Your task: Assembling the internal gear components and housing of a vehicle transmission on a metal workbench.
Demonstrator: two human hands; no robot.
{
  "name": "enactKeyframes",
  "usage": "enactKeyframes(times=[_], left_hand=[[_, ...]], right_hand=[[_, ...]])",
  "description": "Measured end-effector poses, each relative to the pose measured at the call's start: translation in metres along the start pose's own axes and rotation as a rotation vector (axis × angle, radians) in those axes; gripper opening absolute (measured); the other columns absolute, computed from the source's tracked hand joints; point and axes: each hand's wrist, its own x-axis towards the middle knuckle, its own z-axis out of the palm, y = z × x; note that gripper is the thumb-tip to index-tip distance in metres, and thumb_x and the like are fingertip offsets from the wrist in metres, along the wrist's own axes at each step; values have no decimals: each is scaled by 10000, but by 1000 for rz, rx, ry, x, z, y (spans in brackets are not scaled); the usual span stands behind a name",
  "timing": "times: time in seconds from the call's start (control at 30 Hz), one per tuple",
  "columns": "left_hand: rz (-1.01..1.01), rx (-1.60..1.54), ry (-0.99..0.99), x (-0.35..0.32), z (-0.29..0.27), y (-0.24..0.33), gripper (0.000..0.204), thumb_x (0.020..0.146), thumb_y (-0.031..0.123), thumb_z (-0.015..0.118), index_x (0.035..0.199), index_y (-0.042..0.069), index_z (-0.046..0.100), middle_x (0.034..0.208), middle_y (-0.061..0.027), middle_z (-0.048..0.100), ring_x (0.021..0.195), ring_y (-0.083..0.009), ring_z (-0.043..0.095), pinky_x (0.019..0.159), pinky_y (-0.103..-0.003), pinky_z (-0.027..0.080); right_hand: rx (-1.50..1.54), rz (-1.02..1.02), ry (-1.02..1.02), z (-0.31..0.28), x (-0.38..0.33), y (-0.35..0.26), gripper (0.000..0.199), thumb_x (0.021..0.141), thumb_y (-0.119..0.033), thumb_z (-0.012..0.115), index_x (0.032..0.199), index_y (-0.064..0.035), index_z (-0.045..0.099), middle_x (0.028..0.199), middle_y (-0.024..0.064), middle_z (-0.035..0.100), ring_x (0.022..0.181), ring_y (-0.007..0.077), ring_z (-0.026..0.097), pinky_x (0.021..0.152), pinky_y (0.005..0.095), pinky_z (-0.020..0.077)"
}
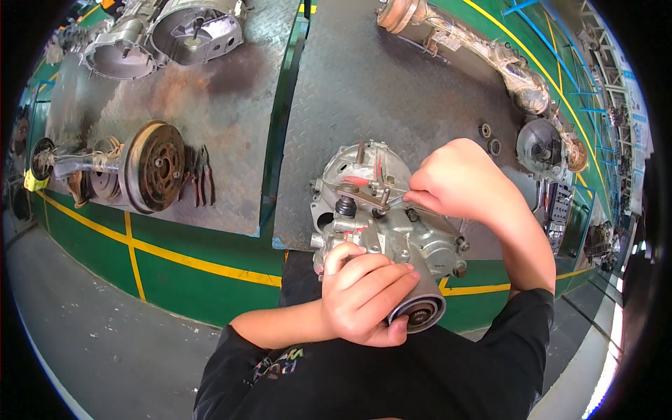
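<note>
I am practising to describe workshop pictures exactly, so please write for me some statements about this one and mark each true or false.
1. The left hand grips the tubular end of the gearbox. True.
2. The right hand holds pliers. False: the pliers lie on the left bench, beside the rusty drum; the right hand is curled at the gearbox.
3. Two small rings lie to the right of the gearbox. True.
4. The person wears gloves. False: both hands are bare.
5. The lines on the green floor are yellow. True.
</note>
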Motion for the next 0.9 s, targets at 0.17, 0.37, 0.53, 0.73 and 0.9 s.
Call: enactKeyframes(times=[0.17,0.37,0.53,0.73,0.9], left_hand=[[2,-19,1,0,-1,-2,426,747,368,577,920,13,736,908,-79,709,773,-228,594,772,-402,401],[5,-13,7,-1,-1,-2,422,747,356,573,920,7,733,905,-80,707,767,-229,593,770,-402,398],[19,-4,0,1,0,-1,423,768,354,565,927,-1,730,903,-85,706,768,-230,595,769,-401,399],[20,-22,11,2,0,0,410,724,310,595,937,-18,720,890,-94,701,720,-231,607,759,-406,407],[27,-3,21,2,-1,2,407,736,307,592,941,-21,718,895,-96,701,718,-233,607,757,-408,408]], right_hand=[[13,36,-34,9,7,-5,286,787,-342,713,633,-102,687,585,117,609,598,335,627,540,443,466],[-126,-34,39,11,32,-11,301,708,-361,746,610,-82,685,599,92,634,599,306,625,705,404,473],[-227,-312,122,-3,73,-2,218,527,-316,776,565,-137,657,606,-2,636,761,190,598,877,346,419],[-318,-758,300,-1,106,-7,285,453,-323,762,630,-144,627,652,-48,587,835,161,565,1054,352,385],[-85,-722,422,-1,87,22,424,439,-351,782,694,-80,579,758,23,563,874,233,565,1095,441,421]])
